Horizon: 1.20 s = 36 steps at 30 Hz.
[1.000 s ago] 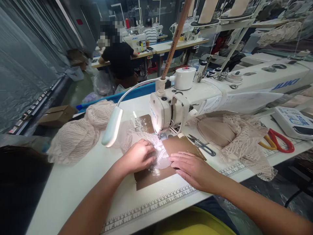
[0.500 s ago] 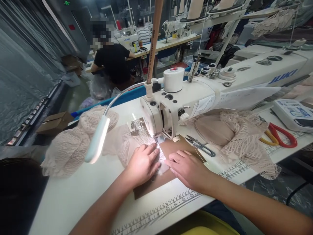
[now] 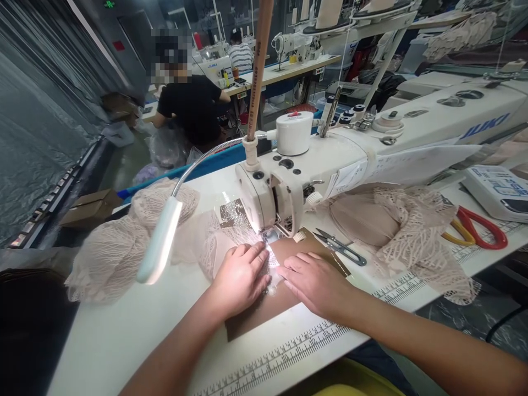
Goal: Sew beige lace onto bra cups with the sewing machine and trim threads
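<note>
Under the needle area of a white sewing machine (image 3: 264,192) lies pale lace fabric (image 3: 273,258), brightly lit. My left hand (image 3: 241,275) rests flat on the lace, fingers stretched toward the presser foot. To its right, my right hand (image 3: 311,278) has its fingers curled, with thumb and forefinger pinching the near edge of the lace. Beneath both hands is a brown sheet (image 3: 264,313) on the white table. The stitching point itself is partly hidden by my left fingertips and the machine head.
Thread snips (image 3: 342,247) lie right of my hands, near red-handled scissors (image 3: 482,228). Bunched lace (image 3: 111,247) sits at left, more lace (image 3: 416,231) at right. A lamp (image 3: 160,242) hangs over the left side. A co-worker (image 3: 190,104) sits beyond.
My hands hold nearly the same place on the lace. The view has shifted slightly; little else differs.
</note>
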Each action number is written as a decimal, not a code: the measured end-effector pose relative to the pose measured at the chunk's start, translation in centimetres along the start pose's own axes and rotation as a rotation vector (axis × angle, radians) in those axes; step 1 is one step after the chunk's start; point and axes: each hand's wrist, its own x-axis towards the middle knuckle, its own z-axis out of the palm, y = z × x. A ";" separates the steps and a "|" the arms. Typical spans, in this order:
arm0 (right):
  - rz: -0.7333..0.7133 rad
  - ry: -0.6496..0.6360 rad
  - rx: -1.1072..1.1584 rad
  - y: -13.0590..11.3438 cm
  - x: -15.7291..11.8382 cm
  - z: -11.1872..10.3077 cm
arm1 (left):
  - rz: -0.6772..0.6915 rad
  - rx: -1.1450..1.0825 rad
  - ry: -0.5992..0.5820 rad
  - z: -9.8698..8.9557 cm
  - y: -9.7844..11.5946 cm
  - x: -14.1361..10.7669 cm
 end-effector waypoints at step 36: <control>0.020 0.005 0.013 1.4 3.5 -0.2 | -0.065 0.093 0.160 1.6 -2.9 0.2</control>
